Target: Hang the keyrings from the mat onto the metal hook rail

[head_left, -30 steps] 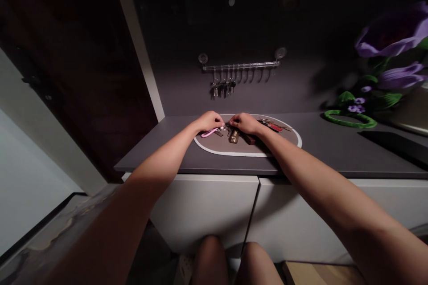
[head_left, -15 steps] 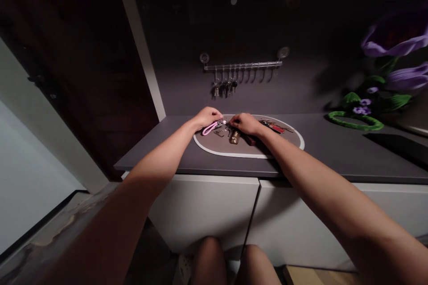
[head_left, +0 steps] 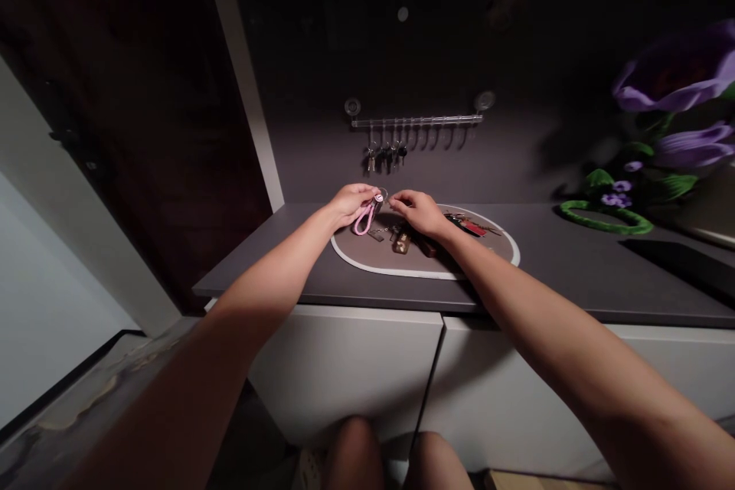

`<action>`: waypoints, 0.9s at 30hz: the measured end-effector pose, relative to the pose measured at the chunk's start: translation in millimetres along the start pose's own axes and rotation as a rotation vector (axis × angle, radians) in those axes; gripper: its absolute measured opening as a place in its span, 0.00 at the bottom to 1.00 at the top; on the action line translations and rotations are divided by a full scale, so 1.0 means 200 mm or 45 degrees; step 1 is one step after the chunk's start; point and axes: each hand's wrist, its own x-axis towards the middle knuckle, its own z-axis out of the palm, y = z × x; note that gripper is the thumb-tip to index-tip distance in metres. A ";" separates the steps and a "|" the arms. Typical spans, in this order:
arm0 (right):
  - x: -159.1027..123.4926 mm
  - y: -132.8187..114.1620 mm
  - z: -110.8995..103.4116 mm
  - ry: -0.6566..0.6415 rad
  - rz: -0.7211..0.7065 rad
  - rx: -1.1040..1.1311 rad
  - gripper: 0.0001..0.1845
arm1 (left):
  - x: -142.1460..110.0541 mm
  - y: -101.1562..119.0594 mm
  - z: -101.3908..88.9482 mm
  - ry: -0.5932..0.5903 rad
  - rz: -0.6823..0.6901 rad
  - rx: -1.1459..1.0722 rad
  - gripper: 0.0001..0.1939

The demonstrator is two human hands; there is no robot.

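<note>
My left hand [head_left: 351,203] pinches a pink loop keychain [head_left: 363,222] just above the mat, its strap hanging down. A metal ring at the keychain's top points toward my right hand [head_left: 418,212]. The fingertips of that hand are drawn together close to the ring; whether they hold anything is too small to tell. Under and around the hands, an oval mat [head_left: 367,264] with a white rim bears a brown-gold key fob [head_left: 402,243], a small chain and a red item [head_left: 474,229] among other key pieces. My right hand partly covers a dark red item.
A clear hook rail [head_left: 419,122] on the dark wall carries several keys [head_left: 387,155] on its left hooks. At the right stand purple flowers [head_left: 677,115] with a green ring [head_left: 609,223] at their foot. White cabinet doors [head_left: 350,367] lie below the grey counter [head_left: 574,276].
My left hand has lifted the pink keychain a little, so its strap now hangs steeper and its ring shows. My right hand has risen slightly from the mat. The view has tilted slightly.
</note>
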 end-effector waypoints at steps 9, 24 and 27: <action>0.02 0.04 0.02 0.037 -0.043 0.311 0.15 | -0.01 -0.01 0.03 -0.069 0.071 -0.130 0.06; 0.01 0.00 0.01 0.118 0.054 0.713 0.17 | -0.03 -0.01 0.05 -0.106 0.136 -0.131 0.02; 0.02 0.02 0.01 0.155 0.069 0.796 0.17 | -0.03 -0.02 0.05 -0.104 0.153 -0.064 0.07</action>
